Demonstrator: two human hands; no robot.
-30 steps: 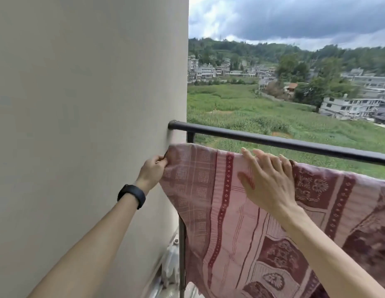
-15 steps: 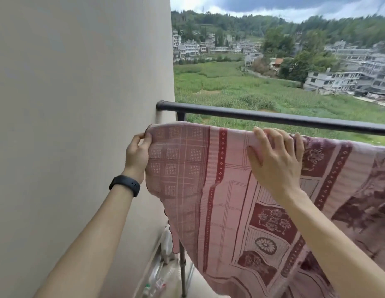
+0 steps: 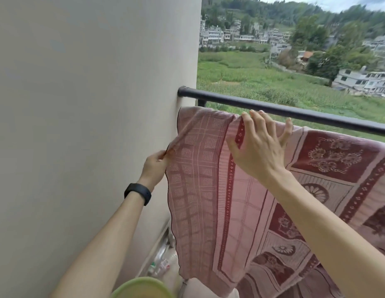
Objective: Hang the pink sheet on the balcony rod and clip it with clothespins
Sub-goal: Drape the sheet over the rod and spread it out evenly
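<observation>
The pink sheet (image 3: 208, 190) with dark red patterned panels hangs over a rod that it hides, just below the black balcony rail (image 3: 294, 111). My left hand (image 3: 155, 166) pinches the sheet's left edge beside the wall, a black band on its wrist. My right hand (image 3: 260, 145) lies flat on the sheet near its top fold, fingers spread. No clothespins are in view.
A beige wall (image 3: 90, 104) fills the left side and meets the rail's end. A green basin rim (image 3: 142, 287) shows at the bottom. Plastic bottles (image 3: 161, 261) lie on the floor by the wall. Fields and houses lie beyond the rail.
My left hand has slid down the sheet's left edge, pulling it outward. My right hand has opened its fingers flat on the sheet. The view has tipped further down.
</observation>
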